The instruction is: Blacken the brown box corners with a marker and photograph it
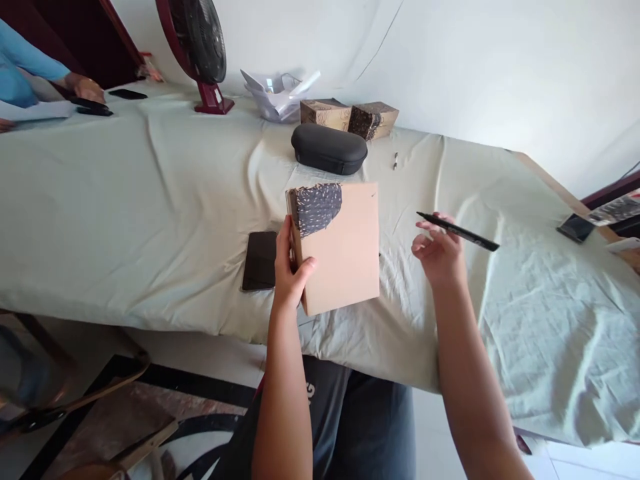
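Note:
My left hand (pixel 291 270) grips the left edge of a cardboard box (pixel 345 253), thumb on the front face and fingers along the side. Dense black marker scribbling covers the box's upper left corner, and a tiny dark mark shows near its upper right corner. To the right of the box, apart from it, my right hand (pixel 440 243) holds a black marker (pixel 460 231) between its fingers. The marker's tip points left toward the box. A dark phone (pixel 259 261) lies on the cloth just left of my left hand.
Behind the box sit a black zip case (pixel 329 149), two scribbled cardboard boxes (pixel 325 114) and a white basket (pixel 280 100). A fan (pixel 197 47) stands farther left. At the far left, another person's hand (pixel 86 87) rests near phones. A small pen-like piece (pixel 395 161) lies on the tablecloth (pixel 200 220).

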